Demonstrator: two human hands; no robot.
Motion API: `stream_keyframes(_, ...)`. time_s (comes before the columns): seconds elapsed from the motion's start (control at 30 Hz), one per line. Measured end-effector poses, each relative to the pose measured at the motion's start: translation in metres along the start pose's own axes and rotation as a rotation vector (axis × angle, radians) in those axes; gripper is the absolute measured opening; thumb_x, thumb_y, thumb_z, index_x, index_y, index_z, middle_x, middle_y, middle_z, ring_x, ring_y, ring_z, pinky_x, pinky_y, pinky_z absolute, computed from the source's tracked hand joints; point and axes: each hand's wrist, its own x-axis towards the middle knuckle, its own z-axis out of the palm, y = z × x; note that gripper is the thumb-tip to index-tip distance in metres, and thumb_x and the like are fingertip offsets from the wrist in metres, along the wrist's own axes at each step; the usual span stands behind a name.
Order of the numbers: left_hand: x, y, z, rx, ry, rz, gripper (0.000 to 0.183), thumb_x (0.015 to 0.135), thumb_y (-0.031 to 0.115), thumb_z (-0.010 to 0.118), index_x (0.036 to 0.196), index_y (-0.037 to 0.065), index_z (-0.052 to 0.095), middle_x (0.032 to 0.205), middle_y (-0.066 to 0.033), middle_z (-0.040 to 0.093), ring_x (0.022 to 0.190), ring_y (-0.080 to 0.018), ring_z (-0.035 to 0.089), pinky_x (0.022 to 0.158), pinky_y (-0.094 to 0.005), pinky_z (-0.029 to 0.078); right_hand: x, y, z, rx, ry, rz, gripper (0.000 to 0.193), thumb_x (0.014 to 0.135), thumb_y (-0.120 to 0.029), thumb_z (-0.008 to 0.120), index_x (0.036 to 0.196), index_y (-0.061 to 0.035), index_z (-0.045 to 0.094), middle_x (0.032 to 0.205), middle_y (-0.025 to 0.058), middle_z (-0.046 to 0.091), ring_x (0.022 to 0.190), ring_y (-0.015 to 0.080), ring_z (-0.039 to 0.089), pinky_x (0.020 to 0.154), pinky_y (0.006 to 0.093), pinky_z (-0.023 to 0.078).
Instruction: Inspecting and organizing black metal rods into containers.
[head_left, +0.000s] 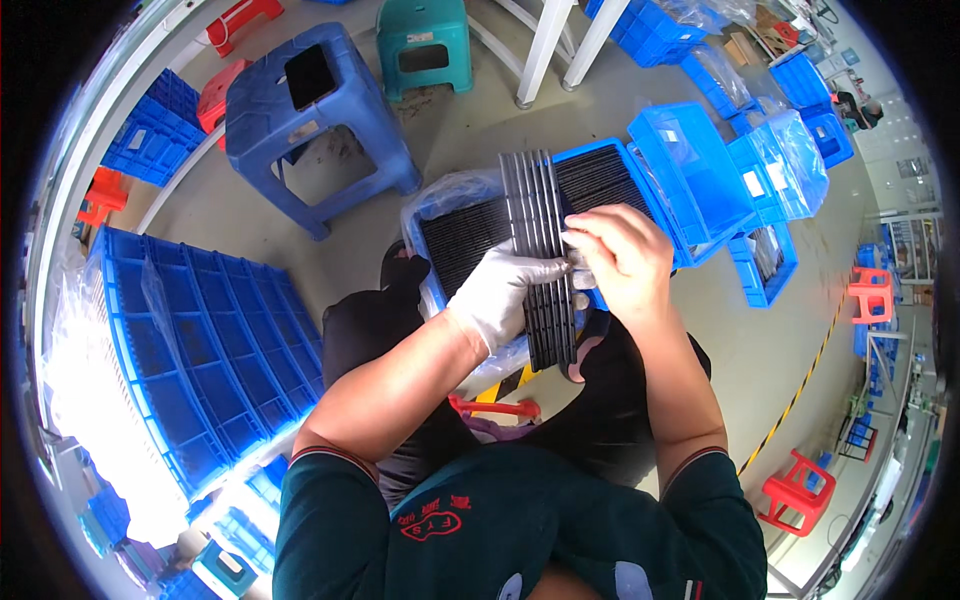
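A bundle of long, slim dark rods (536,205), laid side by side with evenly spaced shiny marks, is held up over my lap. My left hand (495,292), in a white glove, is closed around the bundle near its middle, with the thumb across the front. My bare right hand (632,258) pinches the bundle's right edge with its fingers bent; whether it has one rod or several is hidden. Beneath lie more dark rods (462,245) in a blue crate lined with clear plastic, and further dark rods (603,182) fill a second blue crate beside it.
A blue stool (300,130) with a black flat device (311,76) stands ahead left, near a green stool (425,40). Stacked blue crates (210,350) rise at my left. Other blue bins (690,180) stand at right; red stools (798,492) lie beyond a yellow-black floor line (800,395).
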Motion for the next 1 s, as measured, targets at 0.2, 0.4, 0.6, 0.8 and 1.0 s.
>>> stream_keyframes(0.2,0.005,-0.003,-0.005,0.02,0.0,0.014,0.023,0.089,-0.001,0.06,0.111,0.0,0.063,0.096,-0.0094,0.07,0.087,-0.0213,0.07,0.078,-0.0362,0.059,0.001,0.0,0.002,-0.179,0.026,-0.078,0.014,0.073,-0.015,0.078,0.082,-0.0078,0.07,0.079,0.0046,0.065,0.071,0.0228,0.064,0.064,0.0324,0.054)
stream_keyframes(0.4,0.0,0.001,0.003,-0.014,0.005,-0.024,0.024,0.088,-0.002,0.059,0.112,0.001,0.062,0.096,-0.0106,0.069,0.087,-0.022,0.07,0.076,-0.0363,0.058,0.003,-0.003,-0.002,-0.032,0.093,-0.021,0.012,0.074,-0.004,0.076,0.083,-0.0037,0.069,0.08,0.0079,0.066,0.068,0.0229,0.064,0.059,0.0322,0.052)
stream_keyframes(0.6,0.002,0.0,0.005,-0.01,0.019,-0.036,0.027,0.088,-0.001,0.059,0.115,0.001,0.061,0.099,-0.0142,0.069,0.089,-0.0255,0.07,0.076,-0.0386,0.058,-0.001,0.007,0.004,0.136,0.027,0.194,0.011,0.078,-0.002,0.075,0.088,-0.0016,0.071,0.081,0.0065,0.067,0.069,0.0148,0.061,0.059,0.0258,0.046)
stream_keyframes(0.8,0.0,0.001,0.005,0.008,-0.002,-0.017,0.03,0.088,0.0,0.059,0.118,0.0,0.061,0.101,-0.0148,0.07,0.09,-0.0257,0.07,0.077,-0.0386,0.058,-0.001,0.006,0.005,0.126,0.019,0.188,0.011,0.078,-0.002,0.076,0.087,-0.0013,0.071,0.08,0.0065,0.067,0.068,0.0145,0.061,0.058,0.0254,0.045)
stream_keyframes(1.0,-0.001,0.001,0.004,0.039,0.0,-0.012,0.028,0.088,-0.001,0.058,0.116,0.001,0.061,0.098,-0.0137,0.069,0.087,-0.0241,0.07,0.073,-0.0383,0.059,0.001,0.004,0.006,0.01,0.003,0.068,0.012,0.076,-0.004,0.076,0.087,-0.0022,0.071,0.081,0.008,0.067,0.07,0.0194,0.063,0.06,0.0291,0.049)
